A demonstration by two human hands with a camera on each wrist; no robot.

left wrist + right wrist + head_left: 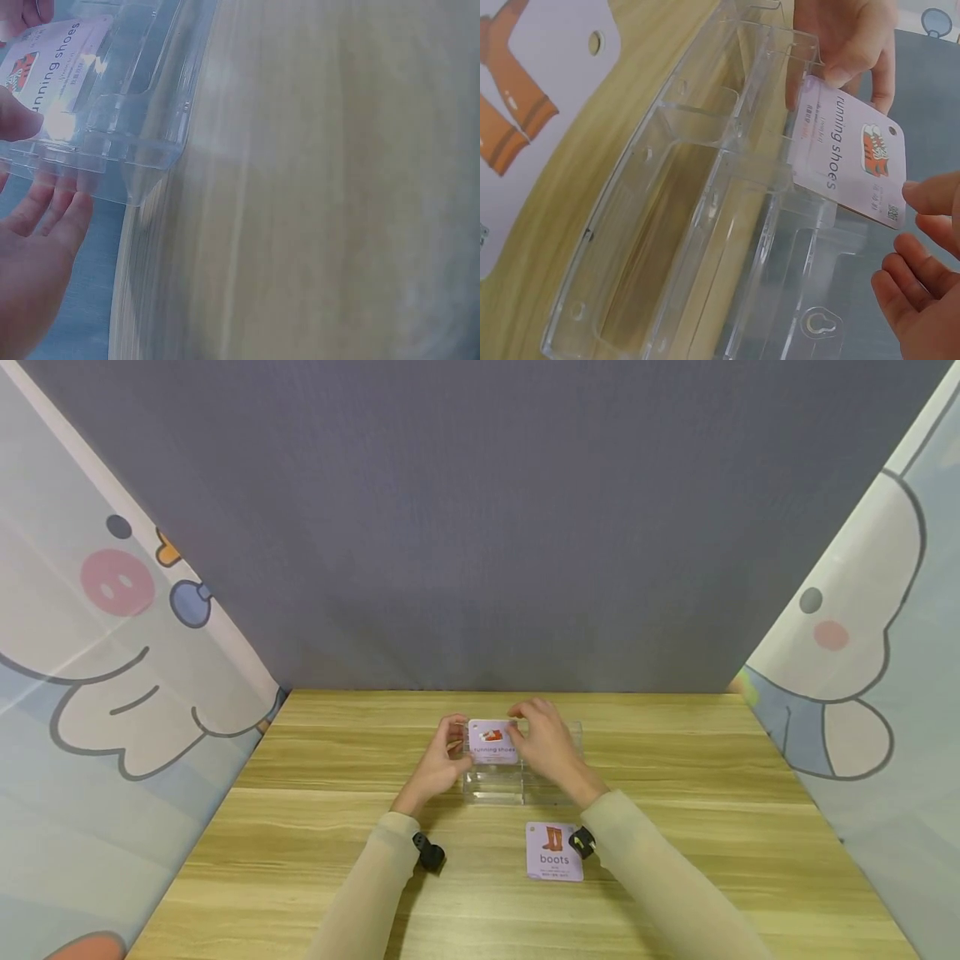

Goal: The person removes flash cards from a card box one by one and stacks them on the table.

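Observation:
A purple "running shoes" card [489, 755] leans in the upper left pocket of a clear plastic card rack [493, 797]. My left hand [441, 762] holds the rack's left side. In the left wrist view, its thumb [18, 120] lies in front by the card and its fingers [64, 214] are behind the clear plastic. My right hand [549, 747] is at the card's upper right. The right wrist view shows that thumb [928, 193] at the card's edge, with the other fingers [911, 274] loosely bent and apart from the card.
A "boots" card [554, 860] lies on the wooden table [300, 860] in front of the rack, close to the right wrist. A grey panel [480, 527] rises behind the table. Cartoon-printed sheets [75, 635] flank both sides.

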